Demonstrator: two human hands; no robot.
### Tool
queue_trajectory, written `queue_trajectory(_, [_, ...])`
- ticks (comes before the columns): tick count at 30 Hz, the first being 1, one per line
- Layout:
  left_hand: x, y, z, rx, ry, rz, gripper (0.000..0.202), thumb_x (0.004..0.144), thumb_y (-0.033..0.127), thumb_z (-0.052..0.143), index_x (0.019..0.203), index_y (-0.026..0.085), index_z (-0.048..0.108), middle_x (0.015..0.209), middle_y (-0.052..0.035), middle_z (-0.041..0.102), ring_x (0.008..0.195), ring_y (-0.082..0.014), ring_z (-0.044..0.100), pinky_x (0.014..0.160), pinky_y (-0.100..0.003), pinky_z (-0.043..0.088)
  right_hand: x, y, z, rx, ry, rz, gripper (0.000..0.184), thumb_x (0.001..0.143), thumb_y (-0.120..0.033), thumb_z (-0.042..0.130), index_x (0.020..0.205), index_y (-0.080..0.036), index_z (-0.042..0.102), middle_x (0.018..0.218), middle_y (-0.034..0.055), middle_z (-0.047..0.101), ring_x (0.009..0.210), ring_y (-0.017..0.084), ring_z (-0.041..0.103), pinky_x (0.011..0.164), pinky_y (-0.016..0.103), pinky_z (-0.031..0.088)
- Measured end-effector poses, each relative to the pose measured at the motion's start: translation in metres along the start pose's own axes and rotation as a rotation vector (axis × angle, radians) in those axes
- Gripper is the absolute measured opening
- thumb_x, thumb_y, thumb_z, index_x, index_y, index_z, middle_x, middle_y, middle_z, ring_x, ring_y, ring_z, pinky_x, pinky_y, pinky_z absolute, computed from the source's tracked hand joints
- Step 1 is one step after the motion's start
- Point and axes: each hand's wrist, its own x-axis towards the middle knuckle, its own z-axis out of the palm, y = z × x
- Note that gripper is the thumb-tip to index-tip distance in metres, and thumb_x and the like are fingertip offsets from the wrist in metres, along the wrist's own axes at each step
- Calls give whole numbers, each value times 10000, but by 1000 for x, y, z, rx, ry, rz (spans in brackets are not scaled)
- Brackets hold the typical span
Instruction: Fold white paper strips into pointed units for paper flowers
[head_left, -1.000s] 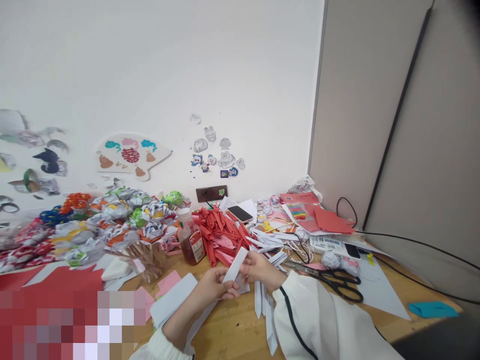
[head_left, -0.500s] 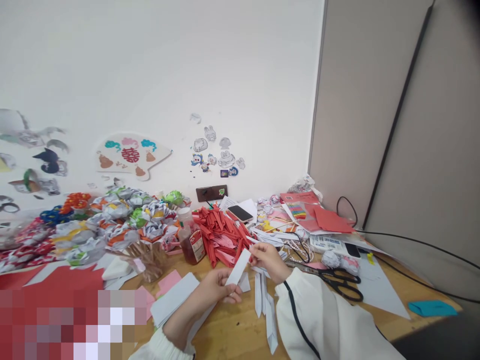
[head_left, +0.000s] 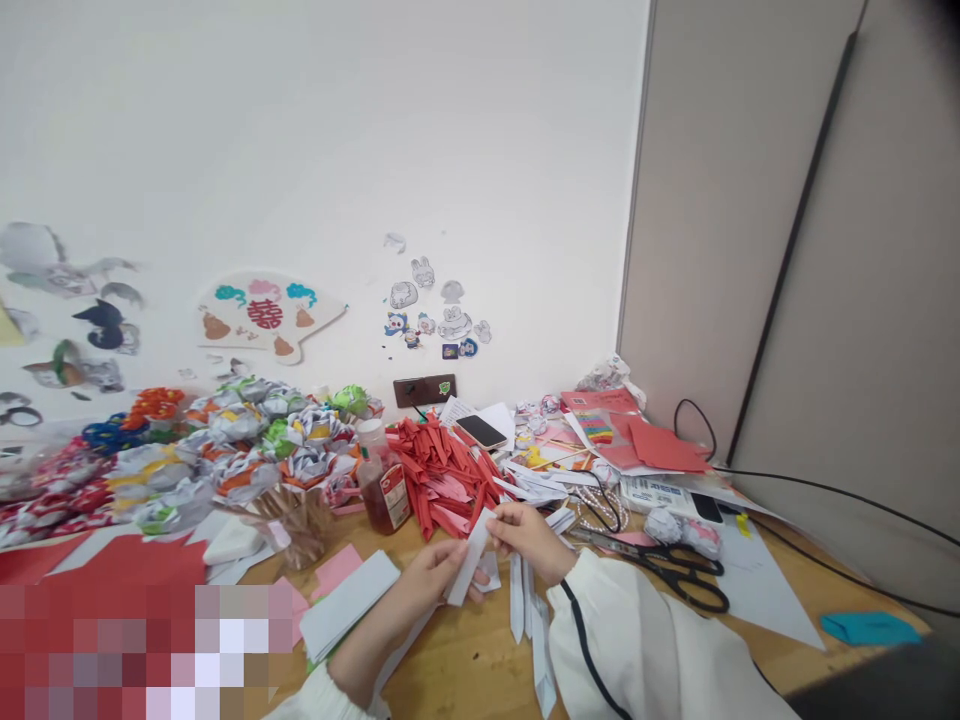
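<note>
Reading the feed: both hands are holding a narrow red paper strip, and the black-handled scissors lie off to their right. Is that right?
Not quite: the paper strip is white, not red, as the head view shows. The rest stands: the left hand and right hand both hold it, and the black-handled scissors lie to their right.

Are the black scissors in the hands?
No, the scissors lie on the table; the left hand and right hand hold a white strip.
</note>
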Motion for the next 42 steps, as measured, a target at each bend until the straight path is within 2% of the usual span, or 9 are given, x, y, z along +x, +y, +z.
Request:
queue_trajectory(4, [-2,3,2,20,-20,41,504,665,594,467,819,127,581,650,-57,659,529,-137,596,422,-188,346,-3,-1,4,4,-96,-13,324,647,-458,609,679,-138,570,565,-34,519,463,60,440,473,190,345])
queue_trajectory(8, [4,-6,0,-35,-23,69,436,625,536,569,813,143,555,692,-37,632,517,-131,592,489,-225,423,-2,4,6,18,-84,0,342,653,-470,598,749,-142,595,591,-28,529,453,58,432,462,190,349])
queue_trajectory(12, [11,-14,-1,89,101,122,426,616,519,577,792,132,553,652,-26,613,515,-148,574,490,-250,430,0,7,7,42,-63,14,360,659,-479,591,777,-139,603,576,-31,510,452,57,430,452,185,347])
queue_trajectory(16, [15,-16,-2,280,253,275,372,657,448,554,830,122,604,760,-63,649,737,-214,581,695,-302,443,-1,6,9,61,-77,37,381,645,-502,591,732,-130,595,566,-31,500,434,50,409,440,183,337])
queue_trajectory(18, [15,-16,-3,329,307,302,364,671,431,544,856,125,612,822,-75,658,790,-231,574,725,-303,434,-3,5,11,75,-87,40,383,643,-506,591,718,-130,590,571,-30,499,437,51,411,446,186,338])
queue_trajectory(27, [13,-15,-4,380,329,314,312,715,388,497,825,123,621,812,-72,667,762,-226,578,671,-279,436,-2,5,12,67,-36,25,333,677,-452,579,742,-126,583,568,-26,501,449,62,437,466,198,357])
queue_trajectory(30, [13,-16,-3,394,348,305,313,715,383,488,816,120,622,784,-60,664,731,-216,572,641,-272,430,-2,4,13,-102,110,-76,233,680,-363,588,699,-131,575,561,-25,507,489,82,458,492,206,369])
queue_trajectory(34, [11,-14,3,391,349,283,310,696,392,496,728,112,625,691,-42,636,637,-187,541,562,-255,407,-5,1,15,-510,250,-292,64,705,-184,544,676,-154,592,635,-5,549,587,108,495,561,219,377])
queue_trajectory(42, [15,-23,6,161,316,185,334,654,457,528,655,123,544,532,15,512,492,-127,474,428,-220,373,-17,-8,18,-981,223,-621,143,804,-163,446,826,-176,587,794,40,583,765,152,503,679,269,393])
